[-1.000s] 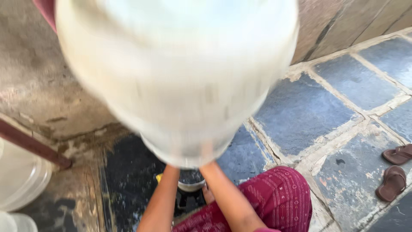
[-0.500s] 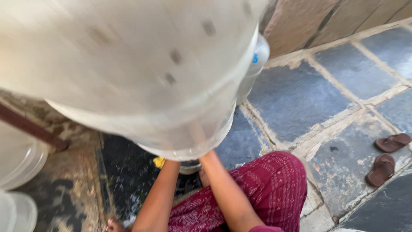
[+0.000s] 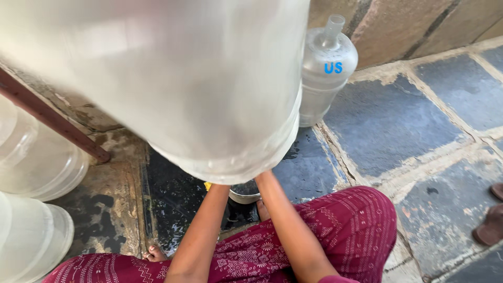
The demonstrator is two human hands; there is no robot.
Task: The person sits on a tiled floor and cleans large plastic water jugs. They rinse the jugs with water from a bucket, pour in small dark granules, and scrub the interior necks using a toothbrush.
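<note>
Left hand: hidden behind the big jug; only the forearm shows, rising from the lap to the jug's lower edge. Whether it grips cannot be told.
Right hand: hidden the same way, its forearm just beside the left one, meeting the jug's underside. Its grip cannot be told either.
Big jug: a large, translucent, whitish water jug, held up close to the camera and blurred. It fills the upper left of the view, tilted, with a ribbed, rounded rim at its low end and drops of water along it.
Bowl: a small metal bowl on the wet floor, just under the jug's edge, between the forearms.
Clothing: dark red patterned cloth over both knees; bare toes show at the lower left.
Second jug: clear, upright by the wall, with a narrow neck.
Floor: dark stone slabs with pale joints, wet near the bowl.
Left edge: more pale jugs and a rusty red pipe.
Right edge: brown sandals.
</note>
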